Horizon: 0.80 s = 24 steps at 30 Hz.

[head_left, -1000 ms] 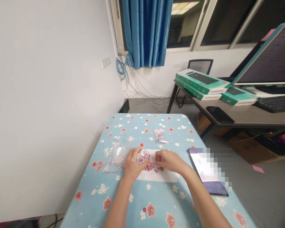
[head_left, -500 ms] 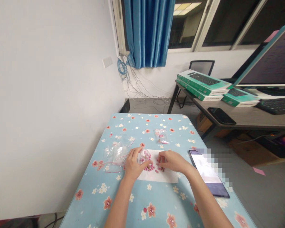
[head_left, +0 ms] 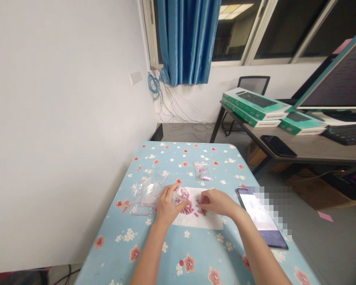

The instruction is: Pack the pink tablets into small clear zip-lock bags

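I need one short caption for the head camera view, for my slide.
Left hand and right hand at small pink pieces on white paper, flowered tablecloth beneath.

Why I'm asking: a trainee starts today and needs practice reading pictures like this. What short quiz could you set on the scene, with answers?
1. Multiple choice: what are the loose pink pieces lying on?
A: a metal tray
B: a sheet of white paper
C: a wooden board

2. True or false: the small clear bag lies beyond the white paper, farther from the person.

3. Short answer: which of the person's own hands is nearer the tablet?

Key:
1. B
2. True
3. The right hand
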Each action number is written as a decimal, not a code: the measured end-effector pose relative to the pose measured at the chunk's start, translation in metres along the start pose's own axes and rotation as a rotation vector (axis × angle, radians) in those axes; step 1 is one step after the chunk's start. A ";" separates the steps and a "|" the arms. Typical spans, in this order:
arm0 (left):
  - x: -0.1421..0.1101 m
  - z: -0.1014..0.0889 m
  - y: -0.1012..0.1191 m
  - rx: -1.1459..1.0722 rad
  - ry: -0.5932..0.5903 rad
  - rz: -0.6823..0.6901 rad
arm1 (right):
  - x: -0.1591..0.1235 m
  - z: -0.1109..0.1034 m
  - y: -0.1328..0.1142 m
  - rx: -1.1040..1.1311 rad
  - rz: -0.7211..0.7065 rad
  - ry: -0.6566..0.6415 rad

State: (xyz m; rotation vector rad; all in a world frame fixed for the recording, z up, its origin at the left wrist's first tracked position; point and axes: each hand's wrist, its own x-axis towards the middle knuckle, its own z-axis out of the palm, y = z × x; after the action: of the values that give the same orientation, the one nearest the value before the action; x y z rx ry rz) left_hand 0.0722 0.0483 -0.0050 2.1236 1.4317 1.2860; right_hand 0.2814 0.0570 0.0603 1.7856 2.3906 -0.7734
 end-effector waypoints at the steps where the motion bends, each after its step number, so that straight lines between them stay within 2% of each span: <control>1: 0.000 0.000 0.000 -0.001 0.000 0.001 | 0.000 0.001 0.000 -0.007 0.007 0.000; 7: 0.000 0.000 0.001 -0.001 0.003 -0.003 | 0.003 0.007 -0.005 -0.038 0.019 0.007; 12: 0.000 -0.001 0.001 -0.001 0.001 0.003 | -0.002 -0.002 -0.005 0.030 -0.004 0.051; 18: 0.001 -0.003 0.004 0.017 -0.003 0.014 | -0.009 -0.018 -0.008 0.266 -0.163 0.234; 21: 0.002 -0.003 0.006 0.024 -0.002 0.028 | -0.011 -0.018 -0.018 0.376 -0.250 0.308; 24: 0.001 -0.002 0.008 0.037 0.016 0.069 | -0.010 -0.013 -0.029 0.389 -0.286 0.318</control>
State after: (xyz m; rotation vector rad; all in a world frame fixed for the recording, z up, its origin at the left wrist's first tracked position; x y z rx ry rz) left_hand 0.0752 0.0451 0.0016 2.2098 1.4106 1.3144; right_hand 0.2616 0.0477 0.0855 1.8327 2.9169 -1.1293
